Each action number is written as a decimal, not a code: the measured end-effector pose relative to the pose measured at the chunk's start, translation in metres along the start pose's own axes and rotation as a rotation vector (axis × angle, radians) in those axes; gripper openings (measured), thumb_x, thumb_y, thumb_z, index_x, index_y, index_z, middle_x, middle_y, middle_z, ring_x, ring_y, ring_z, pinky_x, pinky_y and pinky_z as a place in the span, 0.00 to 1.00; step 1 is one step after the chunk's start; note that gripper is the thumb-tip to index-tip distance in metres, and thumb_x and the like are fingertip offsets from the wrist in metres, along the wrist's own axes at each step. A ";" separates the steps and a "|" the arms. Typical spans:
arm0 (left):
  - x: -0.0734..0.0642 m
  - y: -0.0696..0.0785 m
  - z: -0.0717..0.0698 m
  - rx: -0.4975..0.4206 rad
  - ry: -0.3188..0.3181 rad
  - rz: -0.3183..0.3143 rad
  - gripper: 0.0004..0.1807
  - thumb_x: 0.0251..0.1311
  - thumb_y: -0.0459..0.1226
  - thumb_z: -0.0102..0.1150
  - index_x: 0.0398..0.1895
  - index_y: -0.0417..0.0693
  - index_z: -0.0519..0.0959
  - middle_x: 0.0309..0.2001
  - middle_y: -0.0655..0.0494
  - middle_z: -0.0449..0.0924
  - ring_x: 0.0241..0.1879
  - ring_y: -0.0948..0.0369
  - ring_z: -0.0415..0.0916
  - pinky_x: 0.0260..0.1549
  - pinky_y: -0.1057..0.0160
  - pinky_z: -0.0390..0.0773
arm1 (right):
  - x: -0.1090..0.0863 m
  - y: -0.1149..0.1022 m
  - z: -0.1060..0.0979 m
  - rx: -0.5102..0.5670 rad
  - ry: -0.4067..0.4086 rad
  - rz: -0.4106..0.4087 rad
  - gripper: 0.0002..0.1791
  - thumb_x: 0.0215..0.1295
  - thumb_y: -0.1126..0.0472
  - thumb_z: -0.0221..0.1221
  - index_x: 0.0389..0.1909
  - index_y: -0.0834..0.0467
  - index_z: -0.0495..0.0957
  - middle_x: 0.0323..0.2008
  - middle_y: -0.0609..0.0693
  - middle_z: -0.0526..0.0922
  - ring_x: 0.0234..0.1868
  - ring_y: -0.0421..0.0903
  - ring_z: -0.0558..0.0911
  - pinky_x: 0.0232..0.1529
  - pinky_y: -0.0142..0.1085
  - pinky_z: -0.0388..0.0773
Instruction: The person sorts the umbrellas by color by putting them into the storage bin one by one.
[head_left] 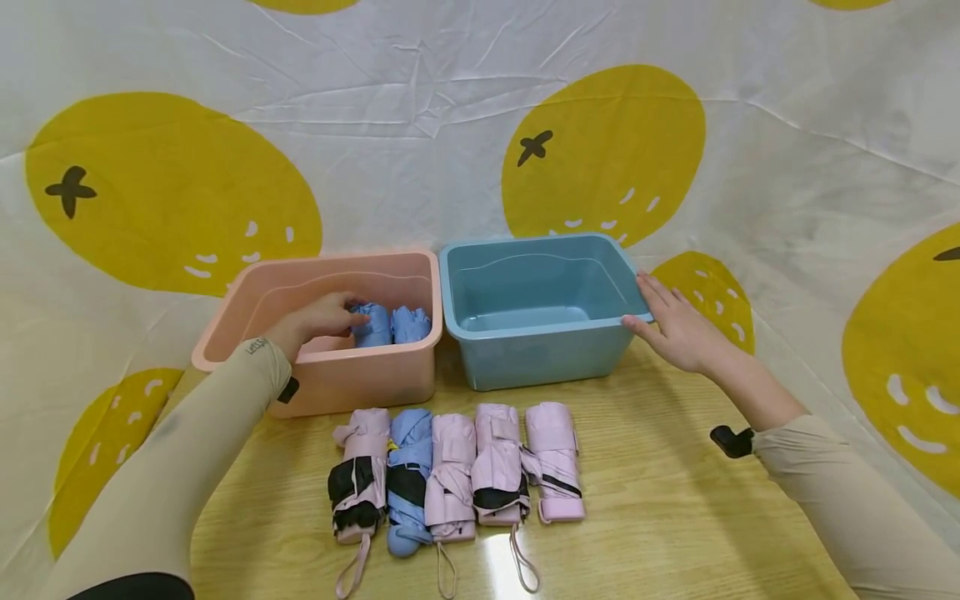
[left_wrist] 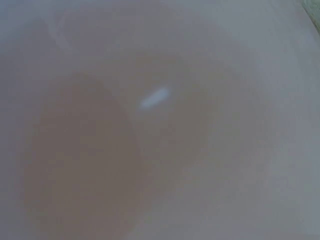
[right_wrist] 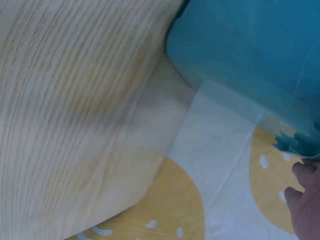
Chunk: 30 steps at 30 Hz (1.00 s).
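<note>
In the head view, my left hand reaches into the pink bin and pinches the left one of two folded blue umbrellas, thumb on its near side. The second blue umbrella lies right beside it. My right hand rests on the right rim of the blue bin, fingers extended and thumb at the front corner. In the right wrist view, part of this hand shows below the bin's rim. The left wrist view is too blurred to make out the grasp.
In front of the bins lies a row of folded umbrellas: several pink ones and a blue one, some with wrist straps toward me. The wooden table extends right of them. A white cloth with yellow fruit prints hangs behind the bins.
</note>
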<state>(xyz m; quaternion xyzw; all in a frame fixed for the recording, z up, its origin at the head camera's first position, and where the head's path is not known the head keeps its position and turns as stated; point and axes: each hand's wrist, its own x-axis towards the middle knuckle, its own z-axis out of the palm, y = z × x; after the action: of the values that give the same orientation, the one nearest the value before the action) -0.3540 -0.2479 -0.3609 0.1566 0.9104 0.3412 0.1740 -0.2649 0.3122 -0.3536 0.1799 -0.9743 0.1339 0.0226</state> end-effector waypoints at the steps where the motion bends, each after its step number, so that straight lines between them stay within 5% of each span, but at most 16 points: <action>1: -0.001 0.001 -0.001 -0.004 -0.015 -0.004 0.31 0.77 0.35 0.53 0.75 0.26 0.59 0.73 0.26 0.59 0.64 0.36 0.68 0.61 0.39 0.76 | 0.000 0.000 0.000 0.001 0.001 -0.001 0.48 0.82 0.37 0.43 0.83 0.63 0.34 0.83 0.63 0.37 0.81 0.67 0.44 0.78 0.63 0.40; 7: -0.004 0.002 -0.002 -0.032 -0.074 -0.029 0.32 0.78 0.35 0.51 0.77 0.26 0.56 0.75 0.26 0.56 0.70 0.32 0.63 0.63 0.35 0.72 | -0.001 0.000 -0.001 0.003 0.003 -0.008 0.48 0.82 0.37 0.43 0.83 0.64 0.34 0.83 0.63 0.37 0.81 0.67 0.44 0.78 0.63 0.39; 12: -0.006 0.002 -0.002 0.038 -0.075 -0.040 0.34 0.77 0.39 0.53 0.78 0.29 0.57 0.76 0.29 0.57 0.72 0.34 0.61 0.65 0.35 0.69 | 0.000 0.001 0.000 -0.004 0.010 -0.009 0.48 0.82 0.37 0.42 0.83 0.64 0.35 0.83 0.63 0.38 0.82 0.67 0.44 0.78 0.63 0.39; 18: -0.019 0.013 0.003 0.128 -0.018 0.038 0.34 0.77 0.40 0.55 0.76 0.28 0.60 0.75 0.29 0.61 0.72 0.33 0.61 0.69 0.35 0.65 | 0.000 0.003 0.003 0.003 0.008 0.000 0.48 0.82 0.36 0.43 0.83 0.63 0.35 0.84 0.63 0.37 0.82 0.66 0.44 0.78 0.63 0.39; 30: -0.070 0.042 0.004 0.011 0.199 0.132 0.32 0.78 0.44 0.55 0.78 0.42 0.63 0.76 0.38 0.62 0.70 0.36 0.66 0.63 0.36 0.73 | -0.002 0.002 0.001 0.021 0.016 -0.001 0.48 0.82 0.36 0.43 0.83 0.64 0.36 0.83 0.63 0.38 0.82 0.66 0.43 0.78 0.62 0.38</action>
<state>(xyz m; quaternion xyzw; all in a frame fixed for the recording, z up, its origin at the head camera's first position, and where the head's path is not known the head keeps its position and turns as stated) -0.2825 -0.2440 -0.3208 0.1824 0.9128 0.3607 0.0589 -0.2638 0.3139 -0.3556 0.1793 -0.9725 0.1457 0.0287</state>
